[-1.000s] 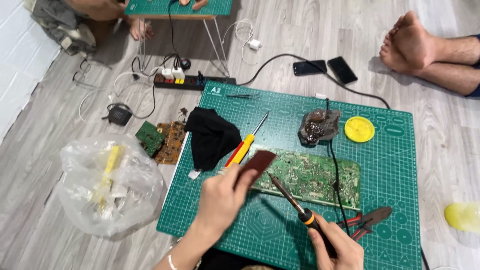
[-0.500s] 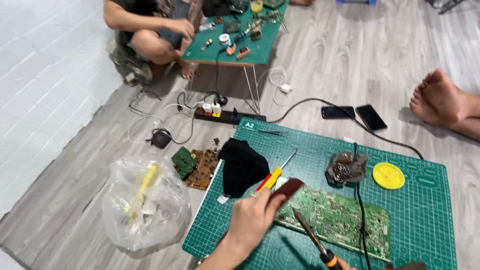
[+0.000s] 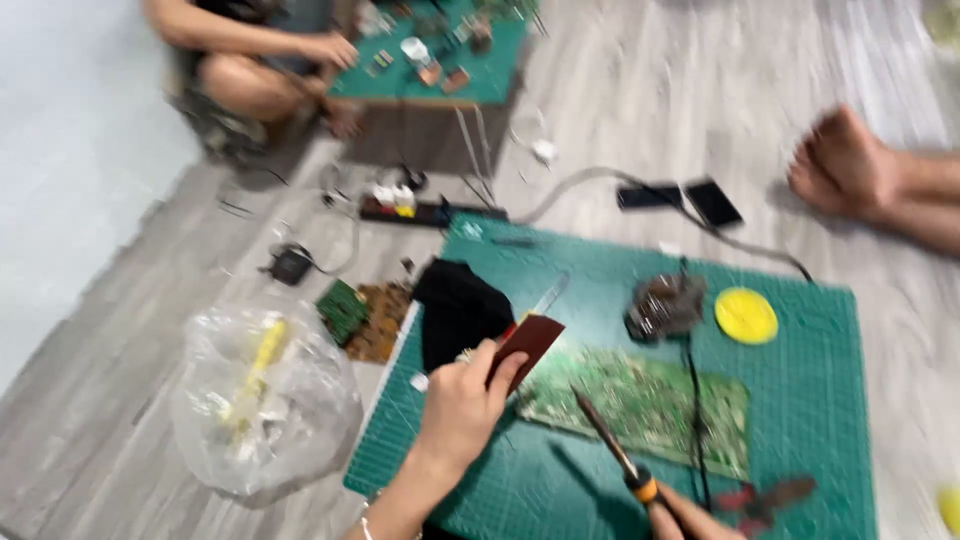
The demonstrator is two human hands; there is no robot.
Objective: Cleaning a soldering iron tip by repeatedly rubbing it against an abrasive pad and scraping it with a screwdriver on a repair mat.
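Head view, blurred: left hand fingers pinch dark red-brown flat rectangular piece above green circuit board. Right hand grips orange-collared soldering iron, tip angled up-left toward left fingers; board lies lengthwise beneath both.

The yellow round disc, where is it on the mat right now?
In the head view the yellow round disc lies on the right part of the green cutting mat, just right of the tip-cleaner holder and above the green circuit board.

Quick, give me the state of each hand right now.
Left hand: closed on a small dark red-brown piece.
Right hand: mostly out of frame, gripping the soldering iron.
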